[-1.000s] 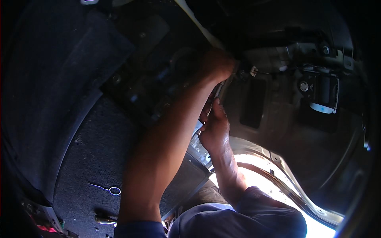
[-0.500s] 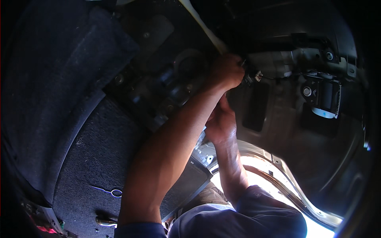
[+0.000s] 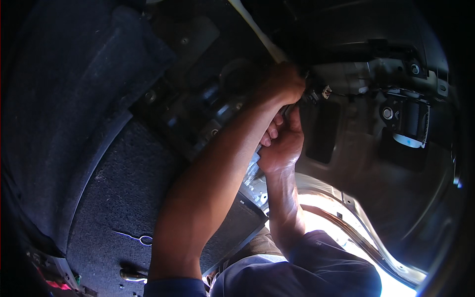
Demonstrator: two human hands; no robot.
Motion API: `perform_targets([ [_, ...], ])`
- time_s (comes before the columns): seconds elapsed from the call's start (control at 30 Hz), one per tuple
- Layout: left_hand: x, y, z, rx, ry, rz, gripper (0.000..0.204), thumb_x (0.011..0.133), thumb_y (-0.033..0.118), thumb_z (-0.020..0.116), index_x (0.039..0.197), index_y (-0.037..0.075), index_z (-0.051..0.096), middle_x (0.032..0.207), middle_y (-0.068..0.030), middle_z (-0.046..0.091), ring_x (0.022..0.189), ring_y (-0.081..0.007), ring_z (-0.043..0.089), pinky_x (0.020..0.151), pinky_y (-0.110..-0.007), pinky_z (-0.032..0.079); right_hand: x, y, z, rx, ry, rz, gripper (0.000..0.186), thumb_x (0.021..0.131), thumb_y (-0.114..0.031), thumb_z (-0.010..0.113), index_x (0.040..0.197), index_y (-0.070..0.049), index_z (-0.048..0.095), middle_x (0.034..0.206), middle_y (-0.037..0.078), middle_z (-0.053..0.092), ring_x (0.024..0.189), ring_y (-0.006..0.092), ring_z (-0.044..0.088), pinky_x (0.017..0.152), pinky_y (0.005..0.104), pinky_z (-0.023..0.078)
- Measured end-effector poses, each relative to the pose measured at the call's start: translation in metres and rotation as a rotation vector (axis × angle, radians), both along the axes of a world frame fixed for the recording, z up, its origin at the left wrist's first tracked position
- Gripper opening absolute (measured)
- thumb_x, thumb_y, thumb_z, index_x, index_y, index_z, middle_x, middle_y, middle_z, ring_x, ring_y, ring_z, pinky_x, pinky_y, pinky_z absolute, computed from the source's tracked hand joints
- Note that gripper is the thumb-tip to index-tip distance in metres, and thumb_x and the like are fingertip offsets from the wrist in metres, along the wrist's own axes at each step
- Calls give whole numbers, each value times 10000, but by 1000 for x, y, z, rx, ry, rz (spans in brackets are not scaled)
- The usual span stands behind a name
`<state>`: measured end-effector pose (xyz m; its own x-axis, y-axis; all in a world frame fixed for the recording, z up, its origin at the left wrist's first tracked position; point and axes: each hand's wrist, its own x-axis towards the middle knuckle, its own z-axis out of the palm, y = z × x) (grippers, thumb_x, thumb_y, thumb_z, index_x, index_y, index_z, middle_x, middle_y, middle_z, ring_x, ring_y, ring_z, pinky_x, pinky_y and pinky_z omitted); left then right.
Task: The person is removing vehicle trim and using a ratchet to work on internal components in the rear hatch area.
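My left hand [image 3: 286,83] is closed high in the middle of the view, its back toward me and its fingers mostly hidden. Just below it my right hand [image 3: 282,146] has its palm turned up, fingers curled and thumb raised toward the left hand. A dark, narrow edge shows between the two hands; what they grip is too hidden to name. Right of my left hand sit a dark plug [image 3: 312,96] and a small whitish wire connector [image 3: 326,92], close to the metal body panel [image 3: 341,129].
A seat belt retractor [image 3: 409,119] is bolted to the panel at right. Dark carpet [image 3: 116,193] lies at lower left, bearing a thin metal tool with a ring end [image 3: 144,240] and a handled tool [image 3: 132,275]. A door opening [image 3: 321,203] lets in bright light at lower right.
My right hand has shifted up and slightly right, closer to the left, and its curled fingers now show. The left hand stays nearly in place.
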<state>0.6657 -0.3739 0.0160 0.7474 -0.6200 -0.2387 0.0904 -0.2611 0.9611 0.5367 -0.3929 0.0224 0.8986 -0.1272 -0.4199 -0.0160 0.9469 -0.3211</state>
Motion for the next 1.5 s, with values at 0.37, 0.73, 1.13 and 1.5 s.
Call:
perform_targets([
  [0.37,-5,6,7,178,-20,107,289,769,278,678,911,27,683,924,-170,677,883,-297,658,771,-392,515,4,-14,-2,138,151,101,346,1004,-334,401,1164,-53,525,1047,72,601,841,152,591,621,239,482],
  [0.73,14,11,7,-453,744,538,242,803,241,613,962,59,623,942,-95,576,891,-266,553,774,-425,470,14,-1,0,-95,149,-10,245,995,-338,403,1013,-154,563,818,-57,475,727,98,429,630,256,319],
  [1.13,42,17,17,-1274,756,653,402,695,-81,535,1080,2,452,1036,-85,455,1056,-232,452,1059,-568,331,15,-2,-5,-202,324,-146,187,979,-305,473,983,-145,570,800,-47,554,733,102,501,645,287,392],
  [1.5,50,10,4,-1181,668,641,1014,650,-75,539,1475,75,-31,1076,-111,450,1012,-235,485,997,-466,399,15,-8,-9,-50,68,-92,234,966,-315,483,1002,-111,591,767,-29,534,664,103,428,569,263,338],
])
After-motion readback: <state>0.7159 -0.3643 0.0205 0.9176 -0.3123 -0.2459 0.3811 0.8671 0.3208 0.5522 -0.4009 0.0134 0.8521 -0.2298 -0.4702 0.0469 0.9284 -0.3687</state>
